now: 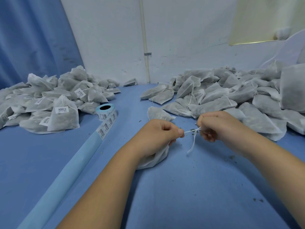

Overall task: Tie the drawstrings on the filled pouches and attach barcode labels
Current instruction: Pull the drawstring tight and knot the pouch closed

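Drawstring [194, 131] runs left to right between the two hands, short and taut, its loose ends hanging toward the desk [181, 195]. Left hand [160, 135] is clenched: its fingers [180, 132] pinch one side of the string, and the filled pouch [156, 160] is held beneath the palm, resting on the desk. Right hand [216, 125] pinches the other side, close to where the strands cross; whether a knot is seated there cannot be told. Tightening would probably call for drawing the hands apart along the string's axis. Label roll [106, 111] stands well to the left, nearer the left hand, beside the labelled pile [49, 103]. Unlabelled pouches [222, 96] lie to the right. Desk surface is blue, strewn with dark crumbs [231, 157]. White wall [181, 38] and blue curtain [33, 38] stand behind.
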The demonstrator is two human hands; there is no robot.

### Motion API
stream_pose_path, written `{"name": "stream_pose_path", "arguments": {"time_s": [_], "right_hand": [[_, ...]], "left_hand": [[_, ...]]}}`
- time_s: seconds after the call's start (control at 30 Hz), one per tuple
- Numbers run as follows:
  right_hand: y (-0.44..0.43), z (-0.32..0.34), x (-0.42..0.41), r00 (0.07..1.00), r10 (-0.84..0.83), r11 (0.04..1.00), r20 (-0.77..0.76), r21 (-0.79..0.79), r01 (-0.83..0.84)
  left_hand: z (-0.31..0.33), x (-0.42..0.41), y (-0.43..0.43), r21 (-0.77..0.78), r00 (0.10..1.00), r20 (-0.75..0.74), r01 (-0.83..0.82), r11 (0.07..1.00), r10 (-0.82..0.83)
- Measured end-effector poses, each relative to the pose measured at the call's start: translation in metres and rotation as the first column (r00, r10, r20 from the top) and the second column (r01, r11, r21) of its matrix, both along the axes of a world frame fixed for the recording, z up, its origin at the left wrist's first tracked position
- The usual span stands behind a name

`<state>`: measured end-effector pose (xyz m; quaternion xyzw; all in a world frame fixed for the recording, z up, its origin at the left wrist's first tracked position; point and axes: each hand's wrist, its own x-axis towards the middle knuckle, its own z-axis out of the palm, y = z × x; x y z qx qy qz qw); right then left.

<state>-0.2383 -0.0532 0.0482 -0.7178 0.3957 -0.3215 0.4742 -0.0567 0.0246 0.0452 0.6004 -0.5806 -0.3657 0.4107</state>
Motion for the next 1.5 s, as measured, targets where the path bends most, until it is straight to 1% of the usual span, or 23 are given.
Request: {"name": "stream_pose_path", "arguments": {"time_s": [0.17,0.27,0.33,0.47,0.53,0.57,0.63,0.8,0.87,1.0,1.13,1.2,1.27,1.3,1.43,1.5], "right_hand": [[-0.001,-0.005,0.002,0.999,0.008,0.999,0.037,0.041,-0.009],[-0.001,-0.006,0.002,0.997,0.024,0.995,0.071,0.096,-0.031],[0.0,-0.007,0.002,0.99,0.033,0.984,0.136,0.172,-0.056],[0.001,-0.007,0.005,0.942,0.023,0.925,0.335,0.35,-0.147],[0.003,-0.006,0.006,0.919,0.036,0.894,0.393,0.399,-0.205],[0.003,-0.005,0.006,0.916,0.053,0.887,0.398,0.402,-0.226],[0.004,-0.002,0.004,0.927,0.101,0.894,0.362,0.375,-0.244],[0.002,0.004,-0.008,0.969,0.171,0.934,0.178,0.284,-0.217],[0.001,0.003,-0.009,0.974,0.196,0.942,0.114,0.254,-0.219],[-0.002,-0.002,-0.007,0.988,0.155,0.969,0.006,0.194,-0.154],[-0.005,-0.007,-0.003,0.996,0.069,0.985,-0.048,0.158,-0.061],[-0.007,-0.008,-0.002,1.0,0.012,0.99,-0.023,0.138,-0.008],[-0.009,-0.008,-0.001,0.999,-0.03,0.994,0.013,0.11,0.029],[-0.009,-0.008,0.0,0.998,-0.045,0.994,0.032,0.099,0.041],[-0.008,-0.006,0.002,0.986,-0.108,0.99,0.127,0.104,0.095],[-0.005,-0.004,0.002,0.98,-0.116,0.99,0.164,0.098,0.1]], "left_hand": [[-0.003,0.0,-0.001,-0.003,1.0,0.005,0.0,1.0,0.0],[-0.004,0.001,-0.002,-0.005,1.0,0.011,0.002,1.0,-0.002],[-0.004,0.0,-0.002,-0.003,1.0,0.012,0.009,1.0,-0.009],[-0.006,0.0,-0.003,-0.004,1.0,0.011,0.023,1.0,-0.023],[-0.007,0.0,-0.003,-0.008,1.0,0.006,0.023,1.0,-0.023],[-0.007,0.001,-0.004,-0.011,1.0,0.0,0.022,1.0,-0.022],[-0.007,0.002,-0.004,-0.016,1.0,-0.01,0.018,1.0,-0.018],[-0.005,0.009,-0.004,-0.036,1.0,-0.025,0.017,0.999,-0.018],[-0.005,0.01,-0.004,-0.037,1.0,-0.007,0.025,0.999,-0.025],[-0.013,0.011,-0.005,-0.028,0.997,0.077,0.027,0.999,-0.025],[-0.017,0.016,-0.006,0.009,0.969,0.246,0.033,0.999,-0.034],[-0.015,0.019,-0.002,0.052,0.926,0.374,0.03,0.998,-0.048],[-0.009,0.024,0.004,0.1,0.861,0.507,-0.005,0.995,-0.047],[-0.005,0.027,0.006,0.126,0.837,0.546,-0.025,0.992,-0.048],[0.011,0.036,0.016,0.258,0.801,0.591,-0.083,0.963,-0.09],[0.015,0.04,0.019,0.291,0.799,0.592,-0.091,0.952,-0.104]]}}
